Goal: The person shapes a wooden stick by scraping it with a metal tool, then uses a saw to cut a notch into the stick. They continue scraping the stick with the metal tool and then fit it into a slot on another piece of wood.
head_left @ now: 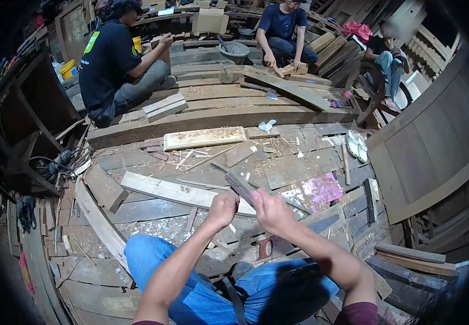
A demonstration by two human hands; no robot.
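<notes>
In front of my knees, my right hand [271, 212] is closed round a narrow, grey-brown piece of wood [240, 185], thumb lying along its top. The wood tilts away to the upper left, where a thin dark end sticks out. My left hand [224, 208] is a fist pressed beside the wood's near side; what its fingers hold is hidden. Beneath both hands runs a long pale plank [161, 187]. A saw with a red handle [263, 248] lies on the floor close to my right forearm.
Wood shavings and offcuts litter the boards. Beyond lie a pale moulded board [204, 138] and a long raised beam [212, 120]. A person [116, 59] sits left, another [283, 32] works at the back, a third [389, 59] sits right. A panelled door [429, 141] leans at right.
</notes>
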